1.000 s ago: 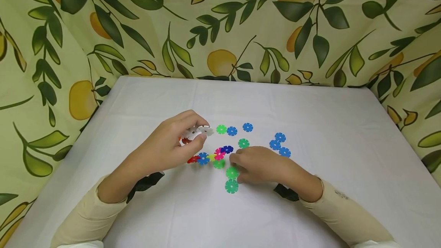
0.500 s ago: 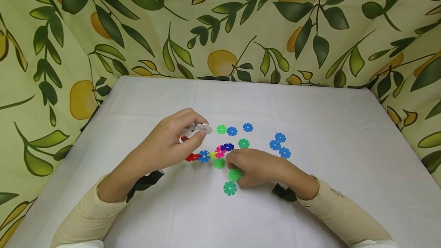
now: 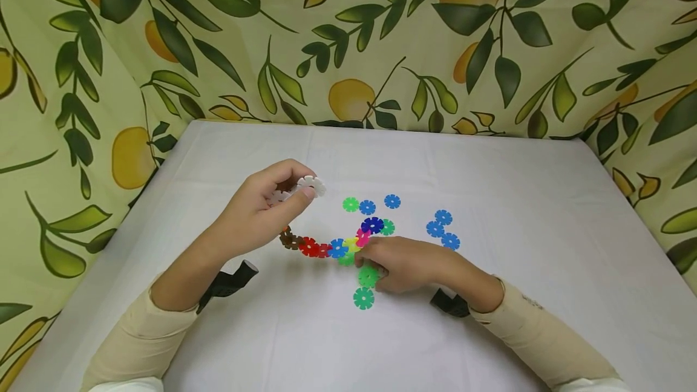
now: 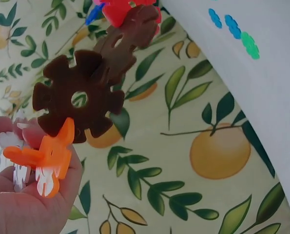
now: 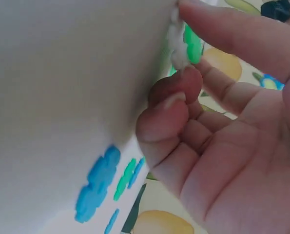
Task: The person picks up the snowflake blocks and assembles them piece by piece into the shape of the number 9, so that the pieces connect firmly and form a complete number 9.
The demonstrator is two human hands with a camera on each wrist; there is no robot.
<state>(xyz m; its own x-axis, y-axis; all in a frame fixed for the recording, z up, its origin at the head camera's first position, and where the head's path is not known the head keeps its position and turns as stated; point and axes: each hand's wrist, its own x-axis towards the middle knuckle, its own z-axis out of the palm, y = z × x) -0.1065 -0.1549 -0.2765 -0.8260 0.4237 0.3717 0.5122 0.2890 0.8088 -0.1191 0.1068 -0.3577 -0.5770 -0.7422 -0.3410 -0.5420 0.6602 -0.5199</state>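
The left hand (image 3: 261,207) pinches a white notched disc (image 3: 311,186) between thumb and finger, above the table. A chain of discs hangs from that hand; the left wrist view shows an orange disc (image 4: 54,157) at the palm beside a brown disc (image 4: 79,99). Red (image 3: 309,247), blue (image 3: 337,248), yellow, pink and dark blue (image 3: 373,225) discs follow. Low at the table, the right hand (image 3: 411,263) has its fingertips on a white disc (image 5: 178,46), next to a green disc (image 3: 368,277). Part of that white disc is hidden by the fingers.
Another green disc (image 3: 363,298) lies nearer the front. Green (image 3: 351,204) and blue (image 3: 392,201) discs lie behind the right hand, and three blue discs (image 3: 435,229) are grouped on the right. Patterned cloth surrounds the white table (image 3: 245,331).
The left hand has lifted and moved slightly left with the white disc. More of the chain shows, and its dark blue end has shifted right and back. The right hand has moved slightly left.
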